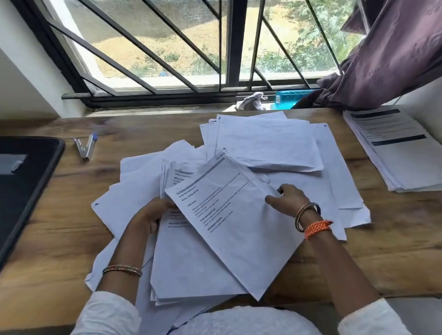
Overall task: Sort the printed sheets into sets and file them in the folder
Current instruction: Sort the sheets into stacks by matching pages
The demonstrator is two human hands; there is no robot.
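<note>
Pinching top sheet [231,217] edge, right hand [288,200] grip clamped; left hand [149,215] grip clamped on stack [193,263]

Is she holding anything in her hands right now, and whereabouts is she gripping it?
Yes. The right hand pinches the top printed sheet at its right edge; the left hand grips the stack of sheets by its left edge.
</note>
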